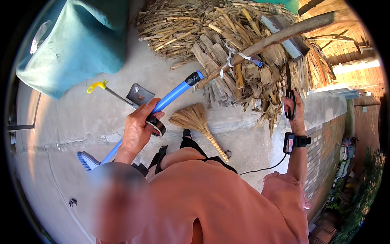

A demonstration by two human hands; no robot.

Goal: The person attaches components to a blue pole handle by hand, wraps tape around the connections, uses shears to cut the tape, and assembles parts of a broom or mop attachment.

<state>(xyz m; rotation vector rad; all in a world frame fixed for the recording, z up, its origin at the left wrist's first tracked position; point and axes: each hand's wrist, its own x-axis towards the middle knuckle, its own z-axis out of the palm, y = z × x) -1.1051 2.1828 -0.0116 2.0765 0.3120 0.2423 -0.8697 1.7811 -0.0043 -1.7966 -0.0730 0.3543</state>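
My left hand (138, 126) is closed round the blue handle (175, 96) of a long brush, which slants up to the right. Its head (87, 160), with blue bristles, shows at the lower left. Black tape is wrapped near the handle's upper end. A roll of black tape (157, 126) also sits in my left hand, against the fingers. Out to the right, my right hand (295, 112) grips black-handled scissors (290, 101); their blades point up toward the stalks. A wooden branch (280, 37), tied with a white strip, starts by the handle's end; whether they touch, I cannot tell.
A straw broom (199, 122) lies on the concrete floor before my feet. Behind my left hand is a grey dustpan (140, 95) with a yellow-ended handle. Dry stalks (174, 32) are heaped ahead, a teal cover (89, 40) bulges at upper left, and a brick wall (321, 150) stands right.
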